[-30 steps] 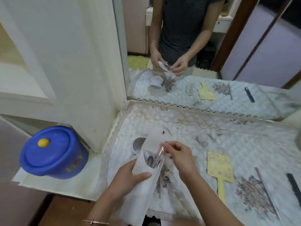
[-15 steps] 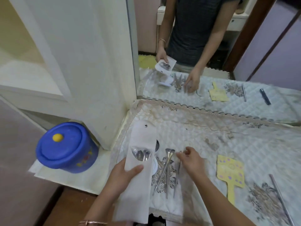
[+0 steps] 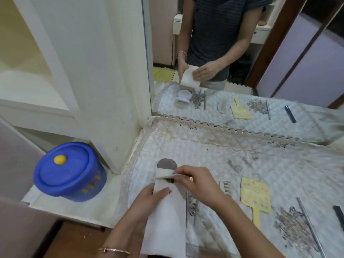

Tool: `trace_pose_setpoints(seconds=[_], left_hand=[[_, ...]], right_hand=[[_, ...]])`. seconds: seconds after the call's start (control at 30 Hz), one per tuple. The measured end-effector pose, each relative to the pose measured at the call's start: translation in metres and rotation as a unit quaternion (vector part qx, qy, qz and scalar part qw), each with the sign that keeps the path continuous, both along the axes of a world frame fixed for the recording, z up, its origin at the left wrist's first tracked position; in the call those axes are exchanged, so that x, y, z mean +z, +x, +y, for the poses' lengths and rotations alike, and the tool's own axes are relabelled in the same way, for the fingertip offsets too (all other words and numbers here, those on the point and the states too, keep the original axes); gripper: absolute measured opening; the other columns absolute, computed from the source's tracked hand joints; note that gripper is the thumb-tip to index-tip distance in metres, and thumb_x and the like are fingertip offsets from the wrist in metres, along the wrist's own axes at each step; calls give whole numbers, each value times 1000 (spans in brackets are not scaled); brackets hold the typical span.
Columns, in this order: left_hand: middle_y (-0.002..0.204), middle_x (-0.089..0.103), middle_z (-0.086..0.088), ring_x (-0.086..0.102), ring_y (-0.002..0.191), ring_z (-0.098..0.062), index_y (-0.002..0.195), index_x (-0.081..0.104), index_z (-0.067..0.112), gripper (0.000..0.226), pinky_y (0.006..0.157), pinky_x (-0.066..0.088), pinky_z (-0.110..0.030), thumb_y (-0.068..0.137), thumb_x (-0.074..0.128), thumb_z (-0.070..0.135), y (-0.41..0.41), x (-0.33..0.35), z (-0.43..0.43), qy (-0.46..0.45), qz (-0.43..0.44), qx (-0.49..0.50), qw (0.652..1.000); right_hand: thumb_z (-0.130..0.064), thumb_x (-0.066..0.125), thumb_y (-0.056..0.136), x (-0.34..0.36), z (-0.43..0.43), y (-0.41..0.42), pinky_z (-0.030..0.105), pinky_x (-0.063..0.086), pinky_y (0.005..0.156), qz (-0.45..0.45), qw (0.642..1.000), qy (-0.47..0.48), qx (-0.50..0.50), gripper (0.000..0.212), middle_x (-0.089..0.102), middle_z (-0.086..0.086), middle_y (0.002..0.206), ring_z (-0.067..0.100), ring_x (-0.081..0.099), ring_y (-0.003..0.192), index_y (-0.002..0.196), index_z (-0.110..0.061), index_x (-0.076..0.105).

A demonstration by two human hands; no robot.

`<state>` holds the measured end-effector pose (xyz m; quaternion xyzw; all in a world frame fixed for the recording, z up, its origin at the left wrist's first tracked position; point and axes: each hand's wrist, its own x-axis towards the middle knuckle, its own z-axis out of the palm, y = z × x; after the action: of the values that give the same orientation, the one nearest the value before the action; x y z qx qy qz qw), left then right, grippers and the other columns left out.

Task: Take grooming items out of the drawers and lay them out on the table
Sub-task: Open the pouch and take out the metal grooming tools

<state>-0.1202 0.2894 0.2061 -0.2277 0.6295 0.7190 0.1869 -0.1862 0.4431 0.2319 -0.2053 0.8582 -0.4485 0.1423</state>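
My left hand (image 3: 149, 202) grips a long white pouch (image 3: 165, 226) over the table's front edge. My right hand (image 3: 197, 183) pinches the pouch's top flap (image 3: 164, 173), which is folded down. Thin metal grooming tools (image 3: 191, 207) lie on the quilted white table cover (image 3: 279, 168) just right of the pouch, partly hidden by my right wrist. A small comb (image 3: 227, 188), a yellow hand mirror (image 3: 255, 199), a long metal rod (image 3: 309, 224) and a dark item (image 3: 339, 214) lie further right.
A round grey disc (image 3: 166, 163) lies behind the pouch. A blue lidded tub (image 3: 68, 172) with a yellow knob stands on a low shelf at the left. A wall mirror (image 3: 242, 58) behind the table reflects a person and the laid-out items.
My right hand pulled the metal tools out of the pouch, laid them on the table, then came back to the pouch and folded its flap down.
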Motion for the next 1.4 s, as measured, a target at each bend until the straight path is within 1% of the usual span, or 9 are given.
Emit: trace_pose_setpoints(seconds=[0.23, 0.53, 0.73, 0.87, 0.97, 1.1, 1.2, 1.33, 1.4], left_hand=[[99, 73, -15, 68, 95, -29, 101, 69, 6, 20, 91, 51, -44, 87, 55, 10, -6, 5, 2, 43, -16, 7, 999], [83, 58, -18, 57, 76, -30, 97, 61, -1, 37, 73, 43, -36, 63, 54, 11, -9, 0, 3, 206, -101, -8, 973], [107, 65, -24, 59, 90, -31, 109, 60, -8, 34, 82, 44, -38, 85, 48, 13, -21, -7, 12, 147, -81, 20, 986], [79, 74, -12, 70, 68, -22, 91, 70, 3, 18, 58, 55, -27, 88, 54, 13, -20, -4, 19, 99, -22, -27, 994], [87, 73, -17, 69, 77, -29, 93, 70, 3, 19, 71, 56, -37, 85, 61, 17, -20, -5, 21, 70, 13, -37, 997], [94, 73, -18, 67, 89, -35, 90, 70, 6, 15, 86, 51, -48, 85, 61, 16, -21, -10, 24, 48, 25, -36, 998], [96, 74, -12, 69, 91, -26, 96, 69, 8, 16, 87, 53, -44, 86, 61, 18, -16, -21, 29, 18, 36, -61, 997], [74, 73, 8, 68, 65, 2, 87, 68, 16, 8, 57, 51, -12, 83, 63, 11, -10, -36, 48, -34, 73, -85, 993], [77, 72, 14, 67, 69, 6, 82, 65, 27, 8, 60, 50, -10, 80, 67, 20, -8, -42, 64, -63, 103, -110, 987]], right_hand=[[-20, 52, 81, -21, -2, 23, 1, 30, 85, 112, 993, 28, -23, 23, 73, 0, 96, 7, 54, 98, 90, -12, 72], [-27, 49, 80, -30, 3, 39, 14, 34, 95, 150, 987, 38, -34, 28, 72, 6, 98, 14, 59, 105, 88, -12, 72], [-23, 54, 80, -28, 12, 40, 15, 40, 88, 147, 985, 26, -89, 19, 73, 3, 94, 10, 60, 100, 87, -15, 70], [-31, 47, 82, -26, 15, 43, 15, 40, 92, 147, 983, 68, -82, 31, 70, 3, 106, 12, 57, 112, 93, -15, 71], [-35, 50, 80, -31, 15, 45, 15, 35, 98, 161, 982, 70, -70, 31, 69, 3, 105, 12, 51, 117, 89, -14, 71], [-44, 48, 77, -36, 16, 53, 9, 27, 104, 98, 984, 20, -148, 39, 55, -6, 118, -2, 37, 125, 90, -16, 72], [-42, 57, 70, -38, 17, 65, 0, 31, 90, 27, 968, -35, -246, 19, 48, -15, 111, -10, 44, 110, 86, -32, 62], [-17, 68, 79, -43, 27, 75, 11, 48, 65, -164, 901, -145, -374, 33, 58, -7, 100, 4, 61, 85, 103, -28, 48], [-15, 64, 83, -47, 36, 81, 16, 52, 59, -252, 866, -208, -379, 26, 68, 2, 92, 12, 69, 75, 104, -24, 53]])
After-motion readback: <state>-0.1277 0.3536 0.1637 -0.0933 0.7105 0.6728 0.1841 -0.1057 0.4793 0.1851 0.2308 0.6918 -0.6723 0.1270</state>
